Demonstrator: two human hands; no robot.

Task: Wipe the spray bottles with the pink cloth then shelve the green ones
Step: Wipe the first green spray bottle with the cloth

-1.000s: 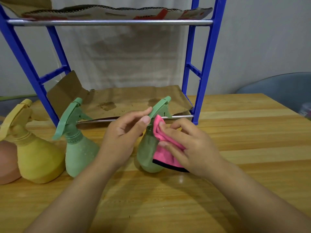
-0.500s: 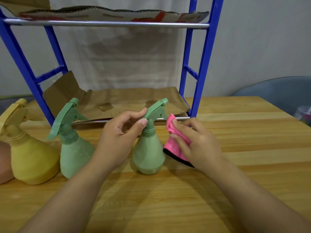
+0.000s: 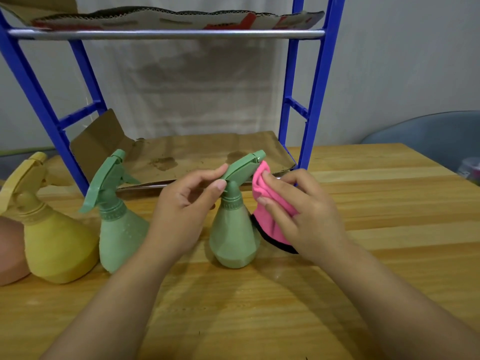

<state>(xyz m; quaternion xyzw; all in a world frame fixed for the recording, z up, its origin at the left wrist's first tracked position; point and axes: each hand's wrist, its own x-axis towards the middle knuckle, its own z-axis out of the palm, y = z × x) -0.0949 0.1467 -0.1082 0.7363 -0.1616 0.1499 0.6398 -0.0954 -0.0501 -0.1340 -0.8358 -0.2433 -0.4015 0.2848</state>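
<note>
A green spray bottle stands upright on the wooden table. My left hand pinches its trigger head between thumb and fingers. My right hand holds the pink cloth bunched against the bottle's nozzle and right side. A second green spray bottle stands to the left, untouched. The blue shelf rack rises behind them, its lower level lined with brown cardboard.
A yellow spray bottle and part of a pinkish bottle stand at the far left. The upper shelf carries a cardboard sheet. A grey-blue chair sits beyond the table's right edge.
The pink cloth has shifted from the bottle's body up to the right side of the nozzle. The bottle now stands straighter, and my left hand keeps its hold on the trigger head.
</note>
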